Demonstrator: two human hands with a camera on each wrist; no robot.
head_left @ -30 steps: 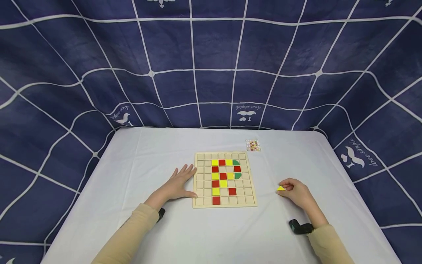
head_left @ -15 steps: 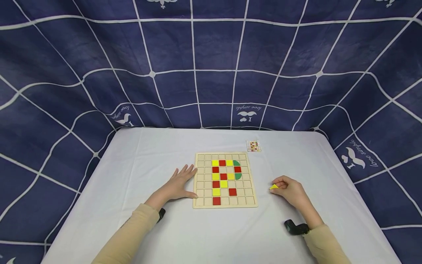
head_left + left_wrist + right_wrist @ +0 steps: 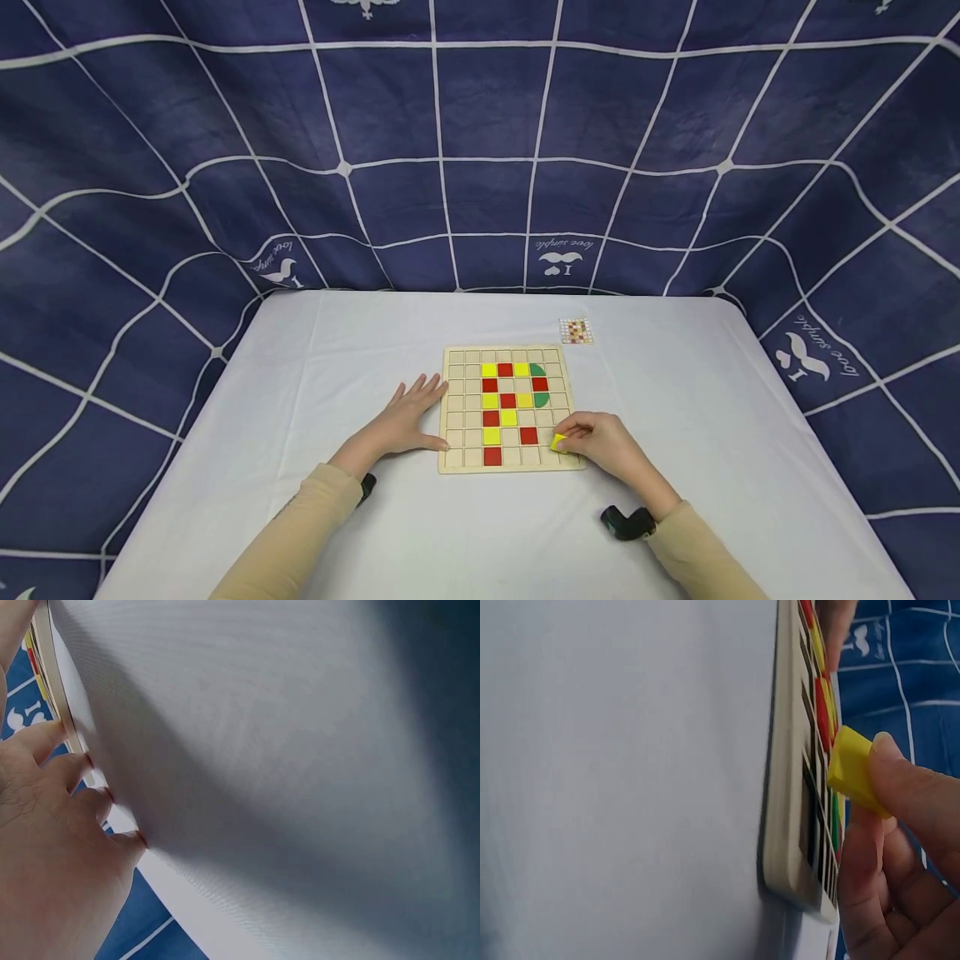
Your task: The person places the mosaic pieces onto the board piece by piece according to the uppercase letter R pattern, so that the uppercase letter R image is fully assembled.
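Observation:
A light wooden grid board (image 3: 459, 422) lies on the table, with red, yellow and green pieces set in its cells. My left hand (image 3: 397, 423) rests at the board's left edge, fingers spread and straight, thumb at the lower left. In the left wrist view the fingertips of the left hand (image 3: 67, 817) sit by the board's edge on the cloth. My right hand (image 3: 606, 446) pinches a yellow square tile (image 3: 558, 442) over the board's lower right cells. In the right wrist view thumb and fingers hold the yellow tile (image 3: 853, 766) tilted, close over the board.
A small printed pattern card (image 3: 576, 331) lies behind the board's upper right corner. White cloth (image 3: 360, 533) covers the table. A dark blue curtain with white lines (image 3: 487, 196) hangs round the back and sides.
My right hand has moved left from the cloth to above the board's lower right, carrying the yellow tile. The left hand and the board have stayed put.

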